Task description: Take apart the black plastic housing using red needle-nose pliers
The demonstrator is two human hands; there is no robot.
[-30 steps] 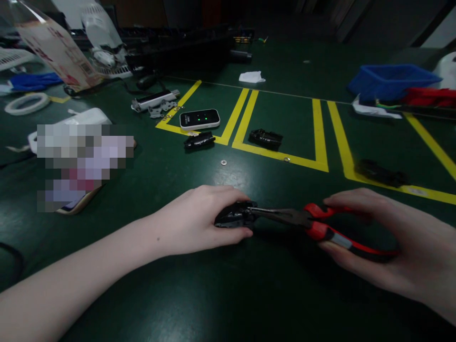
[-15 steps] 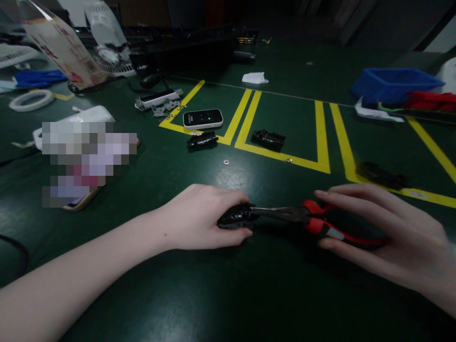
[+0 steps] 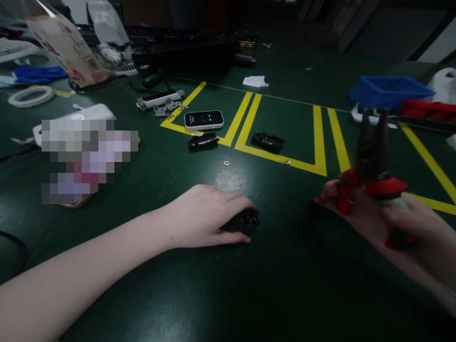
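Note:
My left hand (image 3: 213,216) is closed around a small black plastic part (image 3: 245,220) resting on the green tabletop (image 3: 199,289). Only the part's right end shows past the thumb and fingers. Off to the right, raised above the table, my right hand (image 3: 402,228) grips red-handled needle-nose pliers (image 3: 374,166). Their dark jaws point up and stand slightly apart, with nothing visible between them; motion blurs them. Beyond my left hand lies a small metal ring (image 3: 226,163). A second ring (image 3: 287,162) sits on the yellow tape.
Similar black parts (image 3: 203,140) (image 3: 268,141) lie near the taped boxes. Behind them is a white-edged device (image 3: 204,120) with green lights. A blurred-out phone-like object (image 3: 80,202) lies at left, near a tape roll (image 3: 31,96). A blue bin (image 3: 390,92) stands back right.
The pliers have come away from the black part. My right hand has lifted and turned them, so the jaws now point up instead of left. My left hand has barely moved.

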